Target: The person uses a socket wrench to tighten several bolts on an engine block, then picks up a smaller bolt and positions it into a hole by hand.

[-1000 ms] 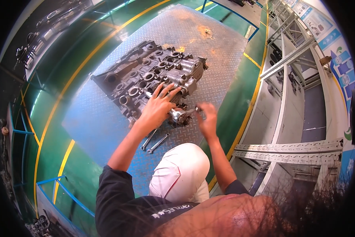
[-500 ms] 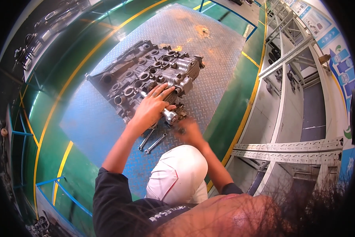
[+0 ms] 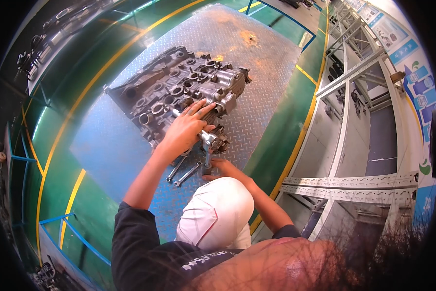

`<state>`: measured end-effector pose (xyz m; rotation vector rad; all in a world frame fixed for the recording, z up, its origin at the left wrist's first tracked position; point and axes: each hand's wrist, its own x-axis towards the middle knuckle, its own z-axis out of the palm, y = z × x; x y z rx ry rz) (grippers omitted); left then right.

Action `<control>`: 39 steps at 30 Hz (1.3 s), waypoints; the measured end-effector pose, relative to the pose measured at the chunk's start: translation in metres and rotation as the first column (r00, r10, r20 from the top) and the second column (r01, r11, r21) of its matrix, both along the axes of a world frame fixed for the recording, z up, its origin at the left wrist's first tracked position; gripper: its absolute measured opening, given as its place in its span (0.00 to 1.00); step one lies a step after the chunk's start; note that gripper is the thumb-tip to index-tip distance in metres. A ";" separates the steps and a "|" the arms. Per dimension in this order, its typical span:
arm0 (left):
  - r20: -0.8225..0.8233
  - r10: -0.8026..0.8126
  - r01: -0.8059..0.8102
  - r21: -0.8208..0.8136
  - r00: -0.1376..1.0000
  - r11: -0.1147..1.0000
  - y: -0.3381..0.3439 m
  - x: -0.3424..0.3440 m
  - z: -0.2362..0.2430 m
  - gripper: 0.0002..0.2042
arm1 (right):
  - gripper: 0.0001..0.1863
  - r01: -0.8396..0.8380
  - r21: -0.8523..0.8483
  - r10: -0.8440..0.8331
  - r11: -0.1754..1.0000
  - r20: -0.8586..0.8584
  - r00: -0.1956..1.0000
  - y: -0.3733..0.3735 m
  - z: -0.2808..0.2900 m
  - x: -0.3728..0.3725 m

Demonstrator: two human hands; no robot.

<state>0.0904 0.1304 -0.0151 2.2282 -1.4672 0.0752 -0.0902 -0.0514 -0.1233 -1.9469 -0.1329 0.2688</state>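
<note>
You wear a dark, near-black short-sleeved shirt [image 3: 145, 252], its sleeve ending above your elbow at about 7 o'clock, with a small line of pale lettering across the chest near 6 o'clock. Both your forearms are bare. Your left hand [image 3: 181, 133] and right hand [image 3: 222, 167] are bare too, no gloves. White cloth covers your knee [image 3: 218, 213] just below centre.
</note>
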 end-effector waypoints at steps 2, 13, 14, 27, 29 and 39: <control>-0.030 0.005 -0.005 0.001 1.000 1.000 0.001 -0.001 0.003 0.12 | 0.18 -0.067 -0.311 0.173 0.948 0.328 0.929 -0.003 0.003 0.016; -0.077 0.050 -0.051 -0.011 0.996 0.999 0.000 -0.002 -0.003 0.12 | 0.23 0.733 -0.336 -0.259 0.591 0.782 0.567 -0.058 0.062 0.072; -0.061 0.031 -0.033 -0.028 0.998 0.999 -0.002 -0.001 -0.006 0.14 | 0.22 0.696 -0.399 -0.267 0.597 0.720 0.641 -0.057 0.044 0.058; -0.067 0.041 -0.036 0.074 0.997 0.997 -0.001 0.002 -0.002 0.22 | 0.22 0.744 -0.399 -0.255 0.535 0.764 0.593 -0.066 0.059 0.068; -0.084 0.029 -0.023 0.075 0.996 0.997 -0.003 0.001 -0.001 0.21 | 0.21 0.769 -0.301 -0.256 0.565 0.821 0.510 -0.061 0.093 0.094; -0.011 0.016 -0.016 0.054 1.000 0.998 -0.003 0.000 0.000 0.09 | 0.18 0.067 -0.114 -0.053 0.991 0.122 0.991 0.029 -0.016 -0.014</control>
